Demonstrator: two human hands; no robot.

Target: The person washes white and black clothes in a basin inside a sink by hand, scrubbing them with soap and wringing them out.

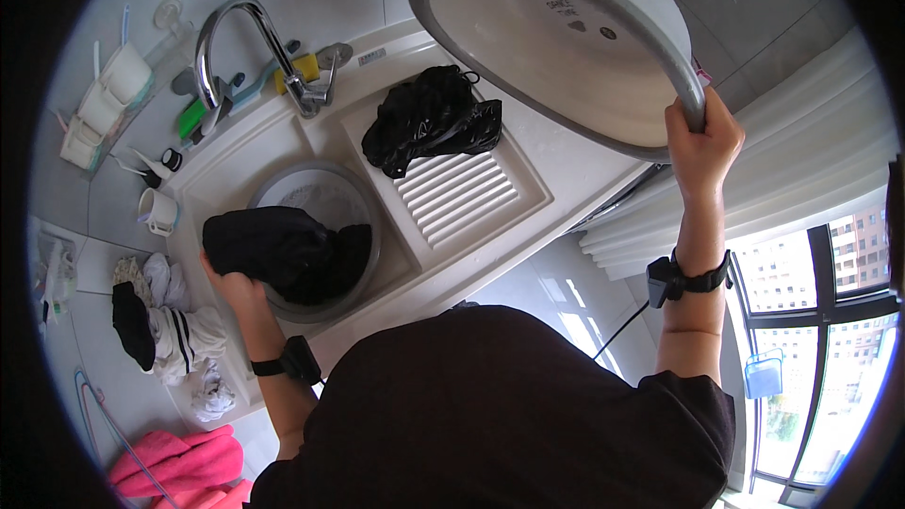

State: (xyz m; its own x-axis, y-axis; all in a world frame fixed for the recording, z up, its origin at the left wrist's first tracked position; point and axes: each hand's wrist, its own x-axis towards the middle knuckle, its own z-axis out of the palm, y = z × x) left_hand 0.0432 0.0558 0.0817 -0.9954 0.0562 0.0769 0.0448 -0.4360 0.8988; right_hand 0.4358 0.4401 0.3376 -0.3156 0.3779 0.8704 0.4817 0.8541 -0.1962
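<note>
My right hand (705, 145) grips the grey rim of a large white plastic washbasin (523, 56), which is raised and tilted over the right side of the counter. Printed marks show on its inside. My left hand (237, 290) holds one end of a dark cloth garment (265, 240). The rest of that garment hangs into a grey round basin (311, 180) standing in the sink bowl, where some sudsy water shows. Beyond it, a shiny black garment (431, 120) lies bunched on the ribbed washboard (459, 198) of the sink.
A chrome faucet (307, 95) arches over the sink's back left. Cups (159, 212), a yellow sponge (304, 69) and brushes line the back ledge. White clothes (184, 339) and a black piece lie at the left edge, above pink towels (177, 463). A white curtain (771, 134) hangs at right.
</note>
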